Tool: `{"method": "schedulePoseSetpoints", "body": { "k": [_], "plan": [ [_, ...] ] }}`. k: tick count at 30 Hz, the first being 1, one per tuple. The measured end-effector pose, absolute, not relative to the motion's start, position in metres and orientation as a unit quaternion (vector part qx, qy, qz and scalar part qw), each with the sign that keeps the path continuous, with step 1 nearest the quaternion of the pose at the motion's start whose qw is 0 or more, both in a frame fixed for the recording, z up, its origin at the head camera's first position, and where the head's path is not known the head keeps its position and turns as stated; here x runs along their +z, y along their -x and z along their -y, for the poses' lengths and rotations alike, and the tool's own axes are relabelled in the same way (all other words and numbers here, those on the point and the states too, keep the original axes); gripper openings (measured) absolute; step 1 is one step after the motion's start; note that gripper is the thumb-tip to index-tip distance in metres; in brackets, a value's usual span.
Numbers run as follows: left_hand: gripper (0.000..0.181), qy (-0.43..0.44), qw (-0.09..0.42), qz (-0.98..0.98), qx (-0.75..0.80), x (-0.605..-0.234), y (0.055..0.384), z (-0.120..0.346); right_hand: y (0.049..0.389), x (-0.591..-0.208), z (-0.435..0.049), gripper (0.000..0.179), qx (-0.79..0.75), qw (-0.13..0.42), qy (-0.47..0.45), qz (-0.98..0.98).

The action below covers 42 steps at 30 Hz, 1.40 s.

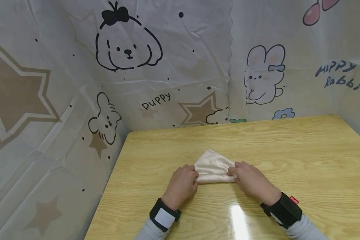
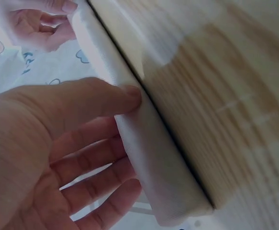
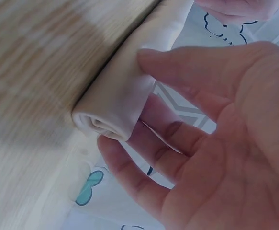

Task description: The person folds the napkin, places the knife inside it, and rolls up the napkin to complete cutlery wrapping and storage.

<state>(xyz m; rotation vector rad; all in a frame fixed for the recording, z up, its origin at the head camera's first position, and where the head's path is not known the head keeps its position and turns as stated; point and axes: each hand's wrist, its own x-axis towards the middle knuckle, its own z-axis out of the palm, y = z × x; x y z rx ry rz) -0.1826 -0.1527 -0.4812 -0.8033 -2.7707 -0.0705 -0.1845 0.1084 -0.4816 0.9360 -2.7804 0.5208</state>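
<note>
A cream cloth [image 1: 213,162] lies on the wooden table, its near side rolled into a flat tube and its far side a flat triangle with the tip pointing away. My left hand [image 1: 183,182] grips the left end of the roll, thumb [image 2: 129,98] on the near side and fingers curled over the far side. At the right end, my right hand [image 1: 252,180] holds the roll between thumb [image 3: 151,62] and fingers. The right wrist view shows the spiral layers at the roll's open end [image 3: 101,123].
The wooden table [image 1: 156,150] reaches to a white curtain [image 1: 180,66] printed with cartoon animals and stars, behind and on the left. Black bands [image 1: 165,215] circle both wrists. A bright light reflection shows on the table's near part.
</note>
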Motion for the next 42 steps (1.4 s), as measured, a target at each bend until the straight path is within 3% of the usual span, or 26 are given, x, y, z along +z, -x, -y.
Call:
{"method": "schedulePoseSetpoints", "body": {
  "k": [9,17,27,34,42],
  "plan": [
    [0.005,0.284,0.125,0.951,-0.007,-0.4824,0.1809,0.1532,0.1835,-0.4791,-0.1089,0.024,0.193,0.061,-0.314,0.928],
    [0.017,0.292,0.125,0.948,-0.022,-0.4831,0.1844,0.1534,0.1852,-0.4802,-0.1077,0.024,0.184,0.077,-0.321,0.926],
    [0.012,0.283,0.115,0.952,-0.018,-0.4841,0.1806,0.1462,0.1857,-0.4822,-0.1087,0.023,0.189,0.065,-0.308,0.93],
    [0.012,0.283,0.108,0.953,-0.01,-0.4825,0.1789,0.1476,0.1859,-0.4844,-0.107,0.033,0.19,0.069,-0.312,0.928],
    [0.012,0.296,0.106,0.949,0.007,-0.4844,0.1811,0.1506,0.1866,-0.4816,-0.1098,0.023,0.187,0.056,-0.306,0.932]
  ]
}}
